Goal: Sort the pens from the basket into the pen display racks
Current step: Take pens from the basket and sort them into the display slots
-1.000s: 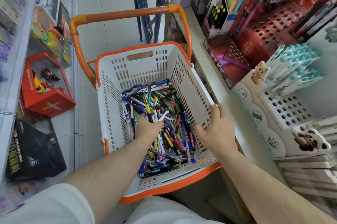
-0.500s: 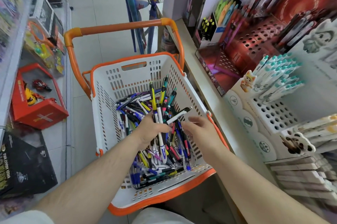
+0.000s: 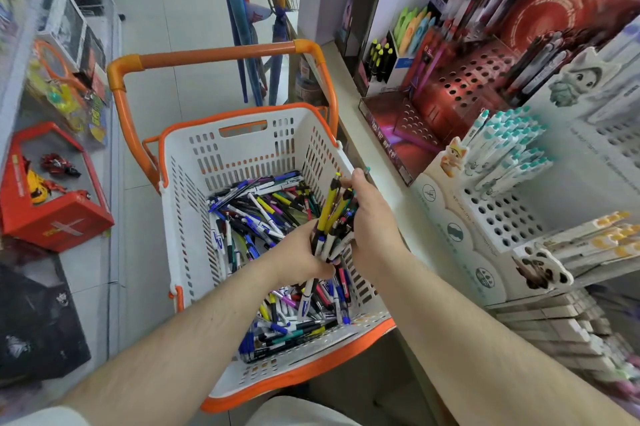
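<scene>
Clutching a loose bundle of mixed-colour plastic pens, both the left hand and right hand curl fingers round it above the white-and-orange plastic basket; uneven ends could slip and spill.

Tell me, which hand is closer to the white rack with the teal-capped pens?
Right. The right hand is on the bundle's side facing the white rack; the left hand grips the pens from the far side.
</scene>
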`<action>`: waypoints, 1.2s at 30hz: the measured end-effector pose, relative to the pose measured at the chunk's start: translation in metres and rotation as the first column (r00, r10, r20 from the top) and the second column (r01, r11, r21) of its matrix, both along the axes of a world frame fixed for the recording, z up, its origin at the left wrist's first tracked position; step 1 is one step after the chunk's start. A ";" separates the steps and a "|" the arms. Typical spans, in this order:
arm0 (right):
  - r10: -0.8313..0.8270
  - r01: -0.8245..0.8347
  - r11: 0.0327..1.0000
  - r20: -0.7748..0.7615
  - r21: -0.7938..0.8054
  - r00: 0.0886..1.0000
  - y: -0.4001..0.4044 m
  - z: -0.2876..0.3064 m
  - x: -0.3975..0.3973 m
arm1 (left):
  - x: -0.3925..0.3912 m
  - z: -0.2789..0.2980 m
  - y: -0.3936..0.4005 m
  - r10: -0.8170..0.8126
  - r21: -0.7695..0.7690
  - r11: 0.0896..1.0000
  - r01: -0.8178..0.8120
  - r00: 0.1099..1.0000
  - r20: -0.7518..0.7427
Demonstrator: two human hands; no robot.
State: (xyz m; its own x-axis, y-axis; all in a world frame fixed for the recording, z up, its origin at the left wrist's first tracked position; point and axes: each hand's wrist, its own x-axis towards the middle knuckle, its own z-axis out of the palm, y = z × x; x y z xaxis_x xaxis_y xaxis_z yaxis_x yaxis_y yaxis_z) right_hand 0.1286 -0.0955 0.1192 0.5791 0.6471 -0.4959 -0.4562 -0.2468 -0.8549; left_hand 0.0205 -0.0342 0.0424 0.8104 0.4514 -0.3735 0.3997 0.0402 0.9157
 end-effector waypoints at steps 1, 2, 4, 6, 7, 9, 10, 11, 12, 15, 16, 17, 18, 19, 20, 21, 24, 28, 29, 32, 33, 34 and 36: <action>-0.003 0.004 1.000 0.035 -0.025 0.999 0.000 0.002 -0.002 | 0.000 0.000 -0.001 0.008 0.018 1.000 -0.008 1.000 -0.009; -0.017 0.020 0.998 0.059 -0.052 0.998 0.001 0.000 -0.003 | 0.000 -0.001 -0.002 0.017 0.035 0.999 -0.016 1.000 -0.011; -0.043 0.048 0.995 0.065 -0.089 0.997 0.000 0.000 -0.004 | -0.001 -0.003 -0.005 0.028 0.064 0.998 -0.027 1.000 -0.013; -0.045 0.049 0.994 0.042 -0.100 0.998 -0.001 0.003 -0.006 | -0.002 -0.004 -0.008 0.042 0.087 0.995 -0.041 0.999 -0.011; -0.042 0.047 0.992 0.041 -0.120 0.998 -0.001 0.005 -0.007 | -0.002 -0.006 -0.010 0.054 0.090 0.995 -0.053 0.998 -0.013; -0.046 0.063 0.985 0.103 -0.163 0.994 0.000 0.005 -0.005 | -0.004 -0.008 -0.012 0.072 0.114 0.991 -0.068 0.997 -0.024; -0.060 0.086 0.984 0.166 -0.155 0.984 -0.001 0.003 -0.002 | -0.004 -0.008 -0.013 0.071 0.133 0.989 -0.067 0.997 -0.026; -0.078 0.113 0.983 0.225 -0.145 0.971 -0.002 0.003 -0.001 | -0.005 -0.008 -0.014 0.063 0.147 0.987 -0.059 0.998 -0.024; -0.076 0.123 0.981 0.282 -0.150 0.956 -0.002 0.001 0.000 | -0.005 -0.008 -0.014 0.055 0.149 0.987 -0.051 0.998 -0.025; 0.016 0.065 0.974 0.355 -0.216 0.935 -0.005 0.001 -0.001 | -0.005 -0.006 -0.015 0.053 0.142 0.989 -0.046 0.998 -0.043; 0.068 0.026 0.969 0.363 -0.247 0.929 -0.005 0.001 -0.001 | -0.005 -0.006 -0.015 0.055 0.148 0.988 -0.048 0.998 -0.044; 0.136 -0.025 0.955 0.363 -0.295 0.922 -0.004 0.003 -0.002 | -0.005 -0.006 -0.014 0.057 0.156 0.987 -0.049 0.997 -0.046; 0.213 -0.084 0.937 0.364 -0.339 0.907 -0.003 0.004 -0.002 | -0.006 -0.006 -0.014 0.063 0.165 0.985 -0.054 0.997 -0.049; 0.285 -0.143 0.918 0.362 -0.371 0.888 -0.004 0.006 -0.003 | -0.006 -0.007 -0.014 0.061 0.174 0.983 -0.051 0.997 -0.055; 0.345 -0.202 0.901 0.351 -0.384 0.871 -0.006 0.007 -0.003 | -0.007 -0.007 -0.014 0.052 0.183 0.982 -0.041 0.997 -0.059; 0.391 -0.251 0.887 0.345 -0.387 0.853 -0.009 0.009 -0.004 | -0.008 -0.009 -0.014 0.042 0.191 0.981 -0.030 0.997 -0.063; 0.572 -0.389 0.792 0.351 -0.470 0.741 -0.010 0.009 -0.002 | -0.009 -0.013 -0.013 0.048 0.217 0.976 -0.030 0.996 -0.079; 0.673 -0.426 0.708 0.357 -0.563 0.647 -0.002 0.007 0.008 | -0.009 -0.014 -0.013 0.053 0.218 0.975 -0.032 0.994 -0.092; 0.657 -0.377 0.743 0.494 -0.553 0.569 -0.002 0.009 0.009 | -0.009 -0.013 -0.013 0.057 0.217 0.975 -0.037 0.994 -0.089; 0.554 -0.352 0.815 0.796 -0.460 0.243 0.001 0.017 0.005 | -0.005 -0.011 -0.010 0.057 0.273 0.961 -0.032 0.995 -0.084; 0.573 -0.375 0.786 0.806 -0.491 0.147 0.003 0.019 0.003 | -0.004 -0.011 -0.008 0.053 0.293 0.956 -0.027 0.995 -0.083; 0.612 -0.381 0.747 0.787 -0.544 0.076 0.005 0.018 0.002 | -0.002 -0.010 -0.007 0.053 0.306 0.952 -0.025 0.995 -0.082; 0.715 -0.363 0.656 0.698 -0.662 0.019 0.007 0.015 0.002 | 0.000 -0.012 -0.006 0.058 0.310 0.950 -0.027 0.994 -0.091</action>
